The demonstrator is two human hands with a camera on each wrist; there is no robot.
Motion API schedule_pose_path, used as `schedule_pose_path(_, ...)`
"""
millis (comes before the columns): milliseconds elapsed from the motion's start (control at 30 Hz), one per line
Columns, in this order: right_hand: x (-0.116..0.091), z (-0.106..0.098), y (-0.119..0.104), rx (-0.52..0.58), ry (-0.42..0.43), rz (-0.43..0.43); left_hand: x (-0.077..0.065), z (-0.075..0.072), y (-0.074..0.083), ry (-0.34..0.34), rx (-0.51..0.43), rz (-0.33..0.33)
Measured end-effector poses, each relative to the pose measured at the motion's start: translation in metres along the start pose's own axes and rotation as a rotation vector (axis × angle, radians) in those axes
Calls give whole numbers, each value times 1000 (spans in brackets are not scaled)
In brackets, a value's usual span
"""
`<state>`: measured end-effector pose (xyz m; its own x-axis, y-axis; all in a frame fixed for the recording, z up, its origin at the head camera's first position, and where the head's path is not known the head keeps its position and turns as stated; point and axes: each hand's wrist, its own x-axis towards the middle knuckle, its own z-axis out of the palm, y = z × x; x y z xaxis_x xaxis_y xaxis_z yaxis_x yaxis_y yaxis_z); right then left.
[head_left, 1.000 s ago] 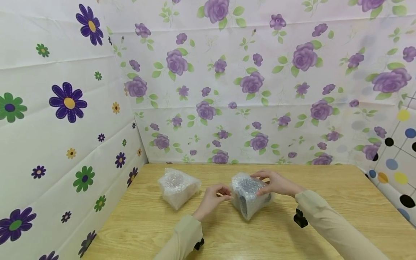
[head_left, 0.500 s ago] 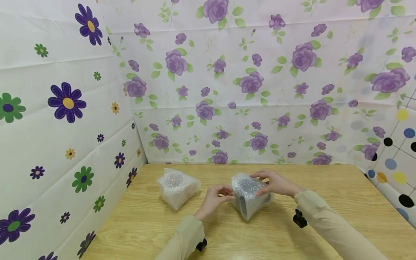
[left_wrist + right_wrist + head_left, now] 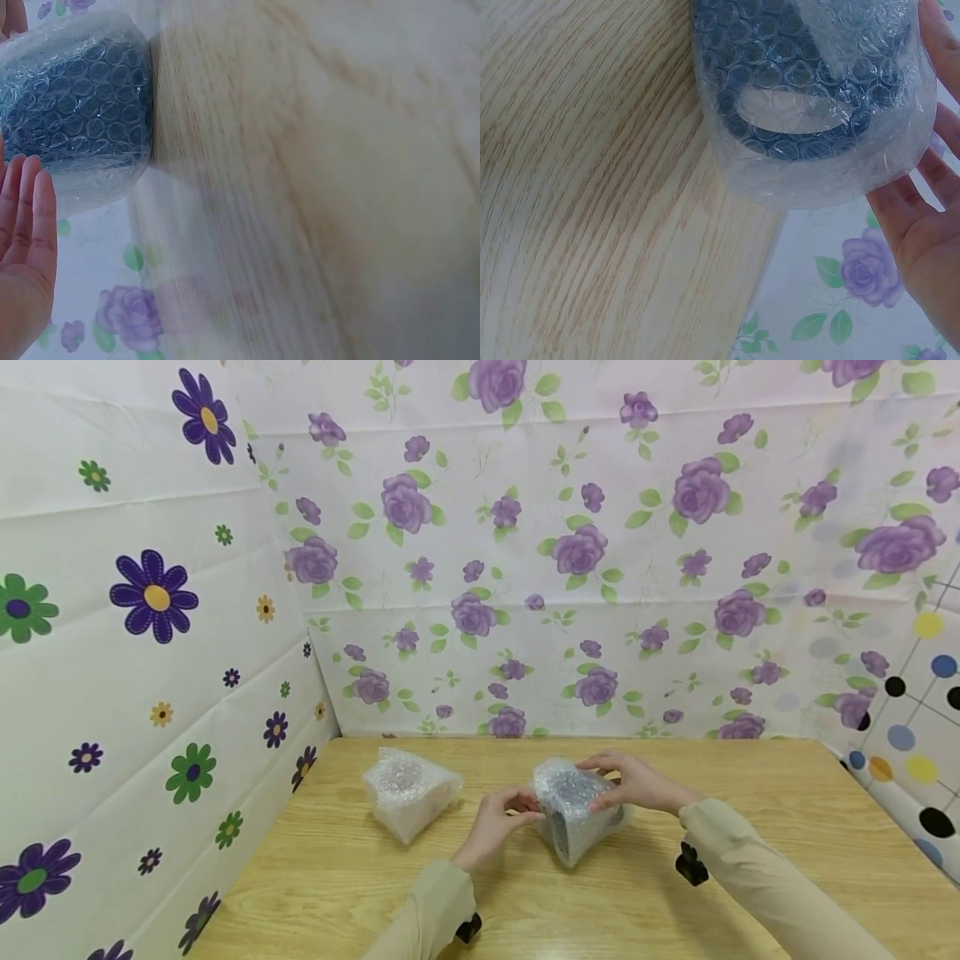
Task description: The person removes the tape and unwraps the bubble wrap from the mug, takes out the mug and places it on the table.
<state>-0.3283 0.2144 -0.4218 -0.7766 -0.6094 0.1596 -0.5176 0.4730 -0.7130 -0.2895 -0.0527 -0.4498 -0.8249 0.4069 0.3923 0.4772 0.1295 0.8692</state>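
Note:
A dark blue mug wrapped in clear bubble wrap rests on the wooden table; its curved handle shows through the plastic in the right wrist view. My right hand holds the mug's right side, thumb in front and fingers over the back. On the other side, my left hand reaches to the wrap's left edge. Its fingers look fairly straight in the left wrist view, where they overlap the bubble wrap; whether they press on it I cannot tell.
A second bubble-wrapped bundle, whitish, sits to the left on the wooden table. Floral cloth hangs behind the table, and a daisy-print cloth stands along the left side.
My left hand has shifted slightly right, closer to the wrapped mug. The right hand and both bundles stay practically where they were.

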Motion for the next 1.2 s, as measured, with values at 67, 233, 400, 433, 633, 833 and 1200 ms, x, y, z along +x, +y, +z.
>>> schedule_pose_path(67,0,0,1,1,2,2,0,0,0,0,-2,6)
schedule_pose_path(233,0,0,2,10,1,8,0,1,0,-1,-12,-6)
schedule_pose_path(400,0,0,3,15,-8,15,-1,1,-1,3,-20,-18)
schedule_pose_path(433,0,0,3,18,-10,15,-1,1,-1,7,-23,-12)
schedule_pose_path(633,1,-1,0,17,-5,13,1,2,2,20,-9,22)
schedule_pose_path(833,0,-2,-3,-3,-1,24,5,2,3,-21,16,18)
schedule_pose_path(1200,-1,0,-6,2,-1,22,3,5,5,-13,60,-15)
